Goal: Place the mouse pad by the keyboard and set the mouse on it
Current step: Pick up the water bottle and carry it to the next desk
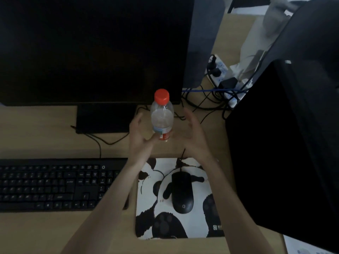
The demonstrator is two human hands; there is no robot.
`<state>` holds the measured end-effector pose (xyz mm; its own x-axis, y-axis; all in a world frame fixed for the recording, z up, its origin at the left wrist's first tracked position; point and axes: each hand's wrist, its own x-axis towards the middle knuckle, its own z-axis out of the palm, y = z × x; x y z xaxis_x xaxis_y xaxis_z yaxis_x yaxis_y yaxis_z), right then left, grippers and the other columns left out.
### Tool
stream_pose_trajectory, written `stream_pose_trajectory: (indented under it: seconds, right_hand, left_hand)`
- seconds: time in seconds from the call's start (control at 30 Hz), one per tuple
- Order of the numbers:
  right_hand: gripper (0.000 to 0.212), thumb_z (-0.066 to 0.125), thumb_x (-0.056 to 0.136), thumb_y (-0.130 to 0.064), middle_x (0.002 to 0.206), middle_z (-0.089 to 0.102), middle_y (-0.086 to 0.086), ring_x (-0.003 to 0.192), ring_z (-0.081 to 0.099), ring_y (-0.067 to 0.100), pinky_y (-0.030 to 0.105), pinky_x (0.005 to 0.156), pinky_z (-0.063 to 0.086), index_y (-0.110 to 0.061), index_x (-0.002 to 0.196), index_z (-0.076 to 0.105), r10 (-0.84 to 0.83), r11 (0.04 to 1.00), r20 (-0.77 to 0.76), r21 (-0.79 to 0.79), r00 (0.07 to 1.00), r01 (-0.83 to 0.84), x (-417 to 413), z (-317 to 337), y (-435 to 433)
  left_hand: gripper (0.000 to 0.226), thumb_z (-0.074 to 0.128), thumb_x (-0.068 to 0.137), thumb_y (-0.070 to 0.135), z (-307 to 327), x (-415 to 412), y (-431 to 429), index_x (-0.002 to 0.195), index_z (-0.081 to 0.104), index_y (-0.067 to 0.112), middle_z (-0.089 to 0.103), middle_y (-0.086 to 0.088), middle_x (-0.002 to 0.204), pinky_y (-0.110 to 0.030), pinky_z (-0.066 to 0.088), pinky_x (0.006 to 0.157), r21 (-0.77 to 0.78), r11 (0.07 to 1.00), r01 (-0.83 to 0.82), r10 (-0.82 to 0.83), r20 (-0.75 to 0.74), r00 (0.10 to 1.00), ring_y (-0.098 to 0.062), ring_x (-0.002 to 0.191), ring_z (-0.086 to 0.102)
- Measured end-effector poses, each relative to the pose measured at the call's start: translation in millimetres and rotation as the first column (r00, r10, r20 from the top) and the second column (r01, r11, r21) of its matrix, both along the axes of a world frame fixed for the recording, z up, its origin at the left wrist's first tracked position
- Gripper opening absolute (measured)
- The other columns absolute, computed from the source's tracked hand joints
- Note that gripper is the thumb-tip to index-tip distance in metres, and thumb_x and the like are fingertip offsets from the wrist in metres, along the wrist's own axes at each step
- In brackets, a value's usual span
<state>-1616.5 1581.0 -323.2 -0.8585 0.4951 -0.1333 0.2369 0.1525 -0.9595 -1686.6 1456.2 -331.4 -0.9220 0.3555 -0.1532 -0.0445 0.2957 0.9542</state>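
A white mouse pad [197, 224] with black panda shapes lies flat on the desk, just right of the black keyboard [55, 184]. A black wired mouse [182, 192] rests on the pad's middle, its cable running toward the monitor. Both my arms reach forward over the pad. My left hand [138, 136] and my right hand [192, 132] are beyond the pad, fingers spread, on either side of a clear plastic bottle [162, 114] with a red cap. The left fingertips look close to the bottle's base; the right hand is apart from it.
A dark monitor [91, 50] with its stand fills the back. A black computer tower [286, 143] stands right of the pad. A power strip [222, 74] with plugs and tangled cables lies behind, and the wooden desk [45, 136] carries everything.
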Motion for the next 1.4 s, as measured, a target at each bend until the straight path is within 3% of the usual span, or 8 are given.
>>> stream_pose_trajectory:
  seconds: [0.1,0.2,0.47,0.67,0.9,1.1,1.27,1.4]
  right_hand:
    - [0.087,0.076,0.067,-0.015,0.145,0.034,-0.001,0.132,0.033,0.011,0.012,0.101,0.028,-0.016,0.138,0.027,0.098,0.995,-0.013,0.018,0.995,-0.098,-20,-2,11]
    - [0.081,0.076,0.067,-0.012,0.142,0.042,0.004,0.130,0.040,0.014,0.028,0.108,0.034,-0.015,0.136,0.034,0.186,0.983,-0.035,0.012,0.982,-0.186,-30,-8,17]
    - [0.064,0.074,0.066,0.000,0.112,0.053,-0.019,0.103,0.053,-0.012,0.008,0.085,0.044,-0.031,0.116,0.046,0.152,0.988,-0.105,0.052,0.983,-0.147,-30,-3,8]
    - [0.068,0.076,0.065,-0.009,0.121,0.058,0.008,0.112,0.056,0.010,0.023,0.095,0.047,-0.020,0.125,0.047,0.203,0.977,-0.163,0.101,0.966,-0.188,-16,41,-8]
    - [0.068,0.076,0.067,-0.017,0.124,0.056,0.005,0.113,0.055,0.010,0.027,0.097,0.047,-0.021,0.127,0.045,0.331,0.930,-0.192,0.233,0.924,-0.284,-2,115,-62]
    - [0.065,0.075,0.067,-0.020,0.122,0.057,0.001,0.112,0.055,0.009,0.030,0.095,0.049,-0.024,0.124,0.046,0.464,0.878,-0.248,0.254,0.850,-0.406,-2,155,-137]
    - [0.065,0.076,0.067,-0.020,0.122,0.057,-0.004,0.109,0.054,0.003,0.020,0.090,0.048,-0.025,0.124,0.046,0.559,0.822,-0.231,0.280,0.796,-0.496,-12,175,-218]
    - [0.064,0.076,0.066,-0.021,0.113,0.056,-0.013,0.109,0.053,0.005,0.021,0.089,0.046,-0.026,0.123,0.047,0.611,0.788,-0.229,0.272,0.758,-0.553,-26,182,-292]
  left_hand:
    - [0.090,0.076,0.066,0.013,-2,-27,4,0.140,0.025,0.017,0.032,-0.005,0.149,-0.036,0.024,0.115,-0.073,0.984,0.160,-0.167,-0.101,0.981,-0.016,0.138,0.029]
    - [0.085,0.077,0.063,0.014,-3,-37,5,0.135,0.032,0.020,0.044,0.005,0.135,-0.021,0.033,0.102,-0.077,0.959,0.273,-0.277,-0.047,0.960,-0.009,0.126,0.039]
    - [0.061,0.076,0.064,0.010,0,-33,4,0.117,0.049,0.022,0.054,0.020,0.104,-0.035,0.043,0.100,-0.038,0.967,0.251,-0.253,-0.067,0.965,-0.018,0.114,0.054]
    - [0.060,0.074,0.068,0.016,44,-16,-20,0.121,0.047,0.025,0.057,0.017,0.110,-0.017,0.039,0.095,-0.021,0.960,0.278,-0.278,-0.166,0.946,-0.003,0.113,0.052]
    - [0.062,0.073,0.068,0.009,115,9,-82,0.123,0.046,0.019,0.058,0.007,0.114,-0.025,0.042,0.099,0.030,0.976,0.216,-0.207,-0.186,0.961,-0.009,0.114,0.054]
    - [0.056,0.074,0.066,0.016,154,22,-171,0.113,0.048,0.032,0.060,0.013,0.109,-0.005,0.046,0.078,0.004,0.995,0.102,-0.099,-0.212,0.972,0.010,0.096,0.059]
    - [0.074,0.076,0.055,0.037,179,33,-257,0.122,0.048,0.022,0.063,-0.001,0.118,-0.029,0.051,0.090,-0.018,0.999,-0.027,0.022,-0.232,0.973,-0.012,0.108,0.061]
    - [0.061,0.078,0.064,0.013,187,32,-328,0.118,0.050,0.015,0.065,-0.001,0.108,-0.017,0.054,0.079,0.011,0.993,-0.113,0.113,-0.227,0.967,-0.006,0.095,0.065]
